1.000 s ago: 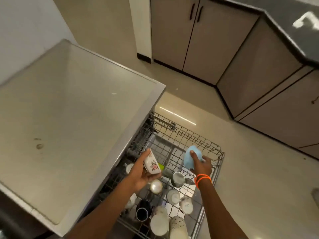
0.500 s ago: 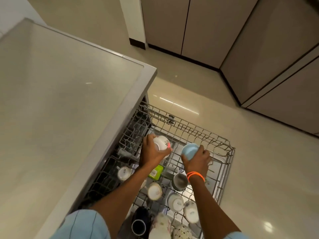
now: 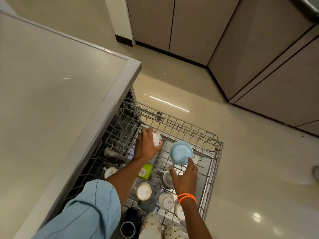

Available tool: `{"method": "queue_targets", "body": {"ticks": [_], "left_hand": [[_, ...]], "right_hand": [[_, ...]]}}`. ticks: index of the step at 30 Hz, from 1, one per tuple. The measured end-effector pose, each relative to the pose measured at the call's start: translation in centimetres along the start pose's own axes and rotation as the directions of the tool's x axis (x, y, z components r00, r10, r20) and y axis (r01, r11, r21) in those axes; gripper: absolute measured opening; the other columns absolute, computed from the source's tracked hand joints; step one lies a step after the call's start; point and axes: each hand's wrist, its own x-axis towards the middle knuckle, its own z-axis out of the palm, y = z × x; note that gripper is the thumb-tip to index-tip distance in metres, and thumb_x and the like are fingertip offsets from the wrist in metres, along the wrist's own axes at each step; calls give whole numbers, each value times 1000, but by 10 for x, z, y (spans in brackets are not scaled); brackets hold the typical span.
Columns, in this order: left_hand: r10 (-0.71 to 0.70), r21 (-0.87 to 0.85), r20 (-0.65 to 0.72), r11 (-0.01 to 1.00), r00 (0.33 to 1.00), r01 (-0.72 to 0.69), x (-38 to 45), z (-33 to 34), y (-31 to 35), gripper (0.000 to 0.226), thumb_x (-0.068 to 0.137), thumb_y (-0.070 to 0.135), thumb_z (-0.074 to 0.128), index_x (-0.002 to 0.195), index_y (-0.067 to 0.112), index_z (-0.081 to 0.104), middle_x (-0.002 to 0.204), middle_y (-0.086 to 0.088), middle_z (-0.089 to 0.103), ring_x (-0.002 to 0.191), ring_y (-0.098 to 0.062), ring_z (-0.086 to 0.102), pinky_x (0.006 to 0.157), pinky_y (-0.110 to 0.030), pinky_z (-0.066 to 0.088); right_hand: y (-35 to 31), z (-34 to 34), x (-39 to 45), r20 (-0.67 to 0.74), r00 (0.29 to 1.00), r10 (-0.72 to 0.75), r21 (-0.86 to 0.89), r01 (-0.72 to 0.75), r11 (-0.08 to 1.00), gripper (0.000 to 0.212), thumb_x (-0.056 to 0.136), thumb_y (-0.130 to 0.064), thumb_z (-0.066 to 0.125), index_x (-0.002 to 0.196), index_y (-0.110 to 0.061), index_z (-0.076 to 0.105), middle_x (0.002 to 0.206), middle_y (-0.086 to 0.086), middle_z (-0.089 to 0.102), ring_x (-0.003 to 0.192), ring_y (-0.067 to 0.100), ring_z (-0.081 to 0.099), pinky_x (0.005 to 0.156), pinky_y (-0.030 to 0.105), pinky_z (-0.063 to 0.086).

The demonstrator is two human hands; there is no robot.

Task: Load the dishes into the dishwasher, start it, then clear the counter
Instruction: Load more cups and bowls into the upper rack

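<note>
The blue bowl [image 3: 180, 153] sits upside down in the pulled-out rack [image 3: 209, 171], base ring up, just beyond my right hand [image 3: 185, 178]. My right fingers [image 3: 189, 160] are spread wide & relaxed; one tip touches the bowl's near edge, the rest hold nothing. I'd say it's set down, or nearly. It looks like glazed ceramic: stiff, smooth, prob. slippery if wet, chips if knocked on the wires. Light enough for one hand. Best hold is thumb & fingers across the rim, not the slick base.

Left of that, my left hand [image 3: 146, 147] is wrapped round the flowered cup [image 3: 157, 138], white w/ a red pattern, held over the far-left part of the rack near its back rail. Can't tell whether it rests on the wires yet. Same sort of stuff: thin, hard, breakable. My grip is round the body, which suits it for tipping mouth-down between the prongs.

Nearer to me than both hands the rack already carries things: a green packet [image 3: 145, 171] under my left wrist, a steel cup [image 3: 167, 180] under my right palm, then several white cups [image 3: 166, 200] upside down, a dark mug [image 3: 127, 228] & a speckled pot closest in. So loading seems well along; starting the machine & clearing up aren't done.

Left of my left arm runs the worktop [image 3: 57, 94], its edge overhanging the rack. Beyond the rack: pale floor, then cupboard doors [image 3: 172, 23].
</note>
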Motion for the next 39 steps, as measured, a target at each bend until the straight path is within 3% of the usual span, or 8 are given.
{"method": "queue_targets", "body": {"ticks": [6, 9, 13, 19, 24, 30, 35, 39], "left_hand": [[1, -20, 57, 1000, 998, 0, 4, 3, -3, 91, 72, 54, 80, 140, 15, 34, 139, -13, 35, 123, -31, 44, 97, -41, 48], [-11, -13, 53, 1000, 999, 12, -4, -6, -4, 103, 68, 55, 82, 147, 14, 30, 146, -16, 32, 131, -34, 38, 107, -45, 42], [-58, -43, 4, 997, 998, 58, -50, -28, -3, 103, 70, 52, 82, 150, 12, 32, 150, -16, 32, 135, -35, 34, 109, -52, 38], [-134, -51, 144, 989, 981, 142, -141, -58, -2, 93, 83, 55, 71, 154, 14, 27, 158, -15, 24, 145, -36, 24, 114, -53, 29], [-78, 49, 148, 996, 986, 72, -188, -86, 21, 81, 86, 58, 59, 151, 19, 31, 157, -10, 30, 143, -31, 30, 113, -51, 31], [-110, 26, 76, 994, 991, 108, -239, -105, 56, 63, 87, 56, 59, 139, 25, 44, 148, -6, 38, 136, -28, 36, 108, -49, 33], [-334, 0, 53, 942, 941, 335, -308, -98, 89, 77, 84, 60, 56, 149, 22, 35, 149, -7, 36, 139, -32, 36, 109, -50, 34], [-465, -69, 18, 883, 885, 465, -360, -92, 120, 79, 89, 56, 57, 152, 20, 28, 155, -7, 30, 146, -30, 28, 114, -50, 28]], "right_hand": [[3, -18, -19, 2, 999, 44, 79, -44, 996, 80, 78, -35, 82, 146, -22, 40, 139, 3, 46, 104, 7, 46, 87, 25, 43], [4, -31, -28, 4, 999, 37, 81, -37, 996, 80, 78, -37, 81, 146, -20, 41, 141, 5, 46, 111, 18, 55, 94, 31, 48], [-2, -54, -48, 8, 998, 68, 77, -69, 995, 78, 77, -40, 81, 143, -20, 44, 139, 7, 49, 121, 27, 56, 101, 43, 49], [-10, -102, -94, 3, 995, 101, 15, -101, 995, 77, 78, -34, 81, 143, -17, 44, 141, 9, 44, 125, 31, 53, 104, 44, 47], [-23, -139, -117, 45, 990, 136, -16, -135, 991, 77, 81, -30, 80, 145, -10, 42, 147, 13, 38, 130, 33, 49, 107, 38, 41], [-28, -174, -127, 169, 984, 51, -60, -41, 997, 71, 84, -36, 76, 142, -9, 45, 146, 15, 39, 125, 34, 53, 101, 37, 44], [-18, -208, -128, 368, 926, -89, -108, 137, 985, 62, 87, -37, 72, 138, -10, 49, 140, 15, 44, 125, 33, 52, 101, 34, 43], [-2, -234, -131, 489, 866, -105, -117, 185, 976, 64, 84, -38, 74, 137, -9, 52, 135, 17, 51, 125, 33, 53, 102, 34, 42]]}}
